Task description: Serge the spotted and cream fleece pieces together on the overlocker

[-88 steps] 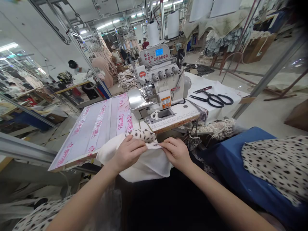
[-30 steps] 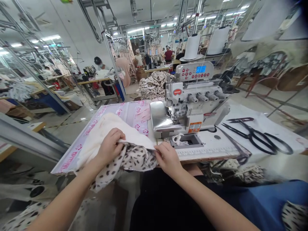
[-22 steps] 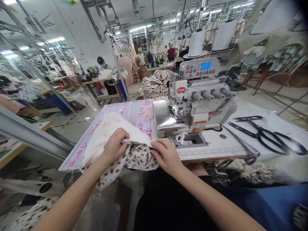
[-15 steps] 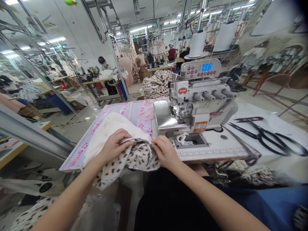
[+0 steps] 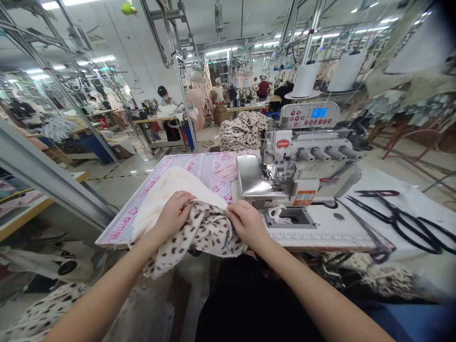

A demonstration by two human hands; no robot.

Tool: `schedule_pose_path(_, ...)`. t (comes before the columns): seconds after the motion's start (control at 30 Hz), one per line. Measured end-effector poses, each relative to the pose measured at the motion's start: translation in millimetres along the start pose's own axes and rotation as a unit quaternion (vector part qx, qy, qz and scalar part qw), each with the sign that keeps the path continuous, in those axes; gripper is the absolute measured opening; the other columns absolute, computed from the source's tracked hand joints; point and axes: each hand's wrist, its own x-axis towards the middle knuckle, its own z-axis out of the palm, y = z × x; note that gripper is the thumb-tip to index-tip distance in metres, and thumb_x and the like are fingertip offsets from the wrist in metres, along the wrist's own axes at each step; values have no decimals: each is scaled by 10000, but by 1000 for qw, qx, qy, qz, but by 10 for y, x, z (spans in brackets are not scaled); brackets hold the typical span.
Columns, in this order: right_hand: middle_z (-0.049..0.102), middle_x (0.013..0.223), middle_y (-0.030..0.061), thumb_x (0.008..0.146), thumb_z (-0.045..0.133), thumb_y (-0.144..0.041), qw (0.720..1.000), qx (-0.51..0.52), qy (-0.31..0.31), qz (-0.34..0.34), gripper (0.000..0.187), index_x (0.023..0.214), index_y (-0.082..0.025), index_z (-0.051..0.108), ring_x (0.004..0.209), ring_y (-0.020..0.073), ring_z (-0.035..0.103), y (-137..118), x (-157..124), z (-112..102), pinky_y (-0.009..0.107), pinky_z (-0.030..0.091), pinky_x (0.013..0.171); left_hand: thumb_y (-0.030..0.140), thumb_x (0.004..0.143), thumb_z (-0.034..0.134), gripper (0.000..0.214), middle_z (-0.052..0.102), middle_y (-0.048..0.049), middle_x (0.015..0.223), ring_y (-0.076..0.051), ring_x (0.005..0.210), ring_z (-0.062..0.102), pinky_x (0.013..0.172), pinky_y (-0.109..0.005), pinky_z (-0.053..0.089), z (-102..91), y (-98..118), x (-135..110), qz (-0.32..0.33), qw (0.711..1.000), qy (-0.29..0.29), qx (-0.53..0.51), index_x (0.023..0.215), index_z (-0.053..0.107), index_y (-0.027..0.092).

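A leopard-spotted fabric piece with a cream fleece side lies bunched at the front edge of the sewing table, partly hanging over it. My left hand grips the fabric's top edge with curled fingers. My right hand pinches the same edge a little to the right, close to the white overlock sewing machine. Both hands are closed on the cloth.
Large black scissors lie on the table to the right of the machine. A pile of spotted fabric sits behind the table. More spotted cloth lies low at the left. Other workers sit at distant tables.
The fabric went from my lap up onto the table beside the machine. My hands have drawn closer together along its edge, bunching more of the spotted side upward.
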Motion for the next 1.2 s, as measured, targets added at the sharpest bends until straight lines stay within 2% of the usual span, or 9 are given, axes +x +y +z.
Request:
schedule_pose_path(0.2, 521, 649, -7, 853, 449, -253, 989, 99, -34, 100, 185, 708, -182, 540, 635, 137, 491, -7, 15, -78, 231, 351, 602, 231, 841, 354, 265, 602, -29, 987, -166, 925, 528, 831, -284, 395, -261, -141, 99, -84, 996, -41, 3, 988, 568, 180)
schedule_pose_path(0.33, 532, 660, -11, 830, 474, -330, 962, 211, -68, 161, 200, 748, -177, 572, 636, 135, 479, -12, -18, -170, 228, 345, 600, 294, 844, 364, 283, 611, -9, 1017, -162, 942, 535, 838, -259, 381, -485, 55, 593, -29, 995, -94, 2, 969, 599, 199)
schedule_pose_path(0.4, 524, 661, -12, 804, 513, -363, 934, 292, -65, 196, 215, 729, -171, 574, 631, 126, 465, 18, -88, -260, 222, 342, 593, 316, 840, 382, 272, 621, 4, 980, -153, 909, 542, 814, -241, 376, -477, 237, 943, 18, 992, -121, 8, 933, 612, 205)
schedule_pose_path(0.47, 488, 618, -27, 769, 564, -396, 894, 368, -29, 253, 243, 684, -169, 551, 580, 106, 426, 83, -213, -365, 210, 322, 554, 346, 826, 418, 253, 628, 15, 917, -142, 856, 545, 770, -223, 371, -342, 435, 1293, 63, 986, -155, 0, 888, 619, 207)
schedule_pose_path(0.57, 462, 578, -43, 712, 630, -431, 829, 447, 49, 332, 290, 650, -171, 517, 524, 86, 381, 223, -467, -503, 200, 297, 516, 356, 805, 440, 243, 615, 8, 815, -127, 760, 531, 687, -208, 357, 23, 699, 1707, 111, 963, -243, -21, 831, 607, 181)
schedule_pose_path(0.63, 470, 567, -46, 676, 662, -445, 805, 464, 84, 360, 314, 639, -172, 510, 509, 83, 376, 309, -628, -570, 199, 298, 511, 342, 791, 439, 237, 591, 5, 735, -119, 683, 509, 625, -208, 341, 273, 833, 1876, 126, 946, -296, -27, 762, 587, 159)
schedule_pose_path(0.8, 487, 584, -37, 670, 662, -470, 803, 454, 95, 373, 333, 671, -164, 530, 511, 84, 380, 417, -828, -684, 202, 303, 514, 338, 713, 496, 211, 563, 11, 646, -118, 599, 477, 548, -219, 320, 636, 999, 2030, 105, 942, -316, -38, 646, 551, 146)
schedule_pose_path(1.03, 486, 581, -34, 673, 653, -472, 808, 442, 110, 373, 327, 685, -167, 536, 512, 90, 390, 503, -761, -786, 205, 313, 503, 290, 642, 498, 227, 607, -15, 727, -150, 650, 514, 581, -233, 382, 846, 953, 2109, 28, 969, -242, -45, 773, 601, 136)
schedule_pose_path(1.2, 512, 621, -30, 700, 638, -442, 809, 449, 127, 357, 288, 701, -170, 544, 547, 96, 425, 586, -629, -836, 205, 343, 533, 212, 612, 478, 211, 615, -36, 721, -175, 718, 522, 688, -270, 420, 974, 848, 2243, 43, 975, -208, -61, 746, 614, 121)
